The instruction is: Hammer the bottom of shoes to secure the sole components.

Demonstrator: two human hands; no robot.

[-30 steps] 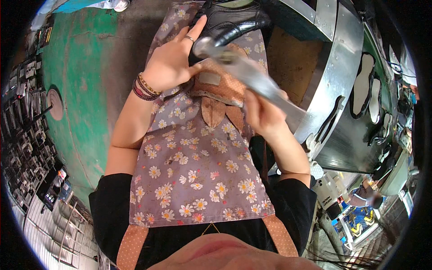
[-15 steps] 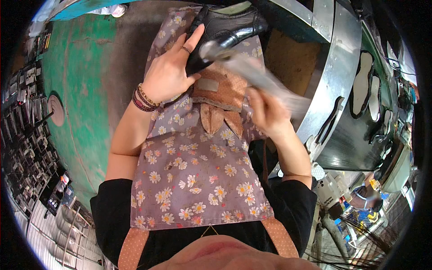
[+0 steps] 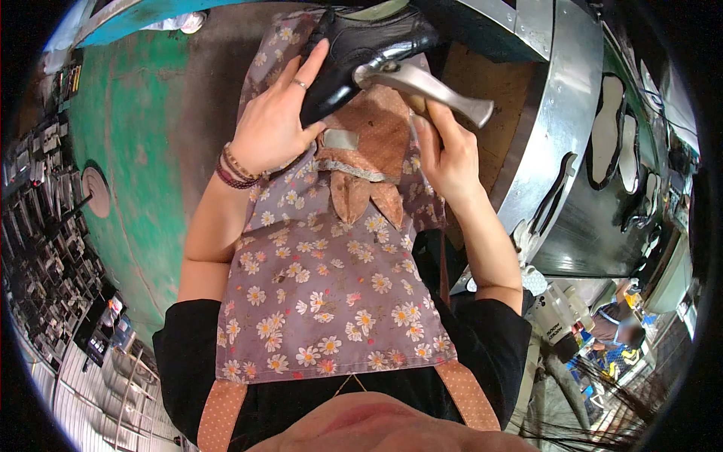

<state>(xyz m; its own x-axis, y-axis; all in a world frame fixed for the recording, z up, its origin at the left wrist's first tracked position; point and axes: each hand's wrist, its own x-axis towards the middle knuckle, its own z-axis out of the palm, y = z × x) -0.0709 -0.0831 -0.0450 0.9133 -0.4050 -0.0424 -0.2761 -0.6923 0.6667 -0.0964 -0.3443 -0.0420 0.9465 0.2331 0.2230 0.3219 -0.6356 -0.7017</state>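
Observation:
A glossy black leather shoe lies across my lap at the far end of the flowered apron. My left hand grips it along its left side, with the fingers on the upper and the thumb by the toe end. In my right hand is a hammer with a polished metal head, one end round and the other flared. The round face is at the shoe's near right side, seemingly touching it. Most of the handle is hidden by the fingers.
To the right runs a metal-edged bench; on its dark top lie shoe soles with pale middles. Dark shelving packed with small items lines the left, beside a green floor. Another person is at the lower right.
The hammer, blurred by its swing before, is now sharp and its head has turned. My right hand has moved up toward the shoe. The shoe and left hand have shifted slightly left.

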